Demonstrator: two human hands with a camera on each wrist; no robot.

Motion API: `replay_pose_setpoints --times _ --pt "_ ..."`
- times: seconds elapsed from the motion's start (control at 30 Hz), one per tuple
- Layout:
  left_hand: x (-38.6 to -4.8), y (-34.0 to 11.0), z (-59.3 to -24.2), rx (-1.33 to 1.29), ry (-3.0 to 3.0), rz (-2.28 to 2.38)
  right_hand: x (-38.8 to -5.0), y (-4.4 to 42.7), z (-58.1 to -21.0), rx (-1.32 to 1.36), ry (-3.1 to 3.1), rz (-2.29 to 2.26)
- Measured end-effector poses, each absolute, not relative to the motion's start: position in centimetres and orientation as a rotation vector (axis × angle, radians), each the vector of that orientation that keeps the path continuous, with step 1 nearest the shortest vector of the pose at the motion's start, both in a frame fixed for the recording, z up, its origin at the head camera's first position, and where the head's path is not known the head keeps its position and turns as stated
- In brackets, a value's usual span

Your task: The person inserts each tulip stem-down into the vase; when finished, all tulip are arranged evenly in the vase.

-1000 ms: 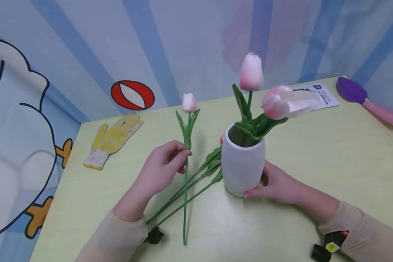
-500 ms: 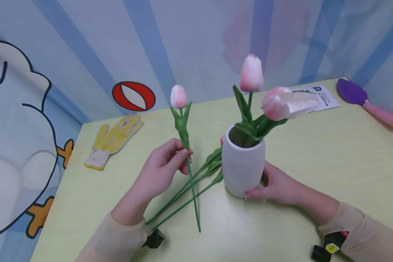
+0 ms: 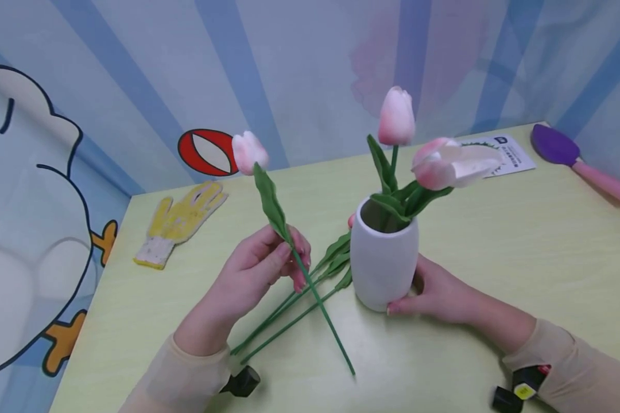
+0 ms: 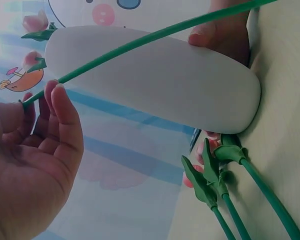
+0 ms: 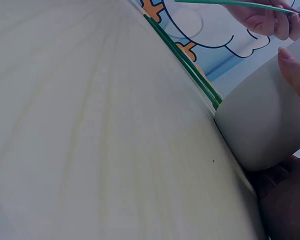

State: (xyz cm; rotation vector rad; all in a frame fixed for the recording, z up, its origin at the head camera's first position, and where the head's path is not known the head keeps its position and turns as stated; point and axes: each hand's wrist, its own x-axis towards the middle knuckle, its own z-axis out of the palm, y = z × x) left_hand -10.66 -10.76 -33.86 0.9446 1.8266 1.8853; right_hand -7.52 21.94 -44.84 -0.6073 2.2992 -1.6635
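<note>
Blue striped backdrop (image 3: 310,74) behind me, with a cartoon figure (image 3: 31,223) on the left and a red-and-white oval (image 3: 206,152) printed low on it, plus a pale yellow-green surface (image 3: 506,252) to work on. So my left hand (image 3: 260,269) has a single pink-white tulip (image 3: 271,203) pinched between thumb and fingers, just under the leaves. It's tilted, bud up toward the left and the bare stem end pointing down to the right, beside the vase. Right hand (image 3: 444,292) is curled round the bottom of that white vase (image 3: 384,269), thumb on the near side, the other fingers mostly hidden behind it from the head view. Vase is standing upright, with an upright tulip (image 3: 396,116) in it and a wide-open tulip (image 3: 436,163) leaning right.

Three more tulips (image 3: 336,249) are lying just left of the vase, stems running toward my left sleeve (image 3: 186,367); their buds are mostly blocked from above, but the left wrist view catches some pink. Further back on the left there's a yellow-and-white glove (image 3: 178,223), and over at the back right a printed card (image 3: 511,155) next to a purple spatula (image 3: 555,144) with a pink handle.
</note>
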Motion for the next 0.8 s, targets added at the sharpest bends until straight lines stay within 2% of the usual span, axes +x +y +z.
replay_pose_setpoints --times 0.3,0.57,0.8 --pt "-9.9 -10.5 -33.2 0.957 1.901 1.940 -7.6 22.0 -44.9 -0.588 2.306 -1.655" --pt "-8.6 -10.3 -32.2 0.967 1.970 2.173 -7.7 22.0 -45.0 -0.587 2.283 -1.665" --pt "-7.9 -9.9 -30.8 1.078 1.966 2.307 -7.5 22.0 -45.0 -0.563 2.295 -1.649"
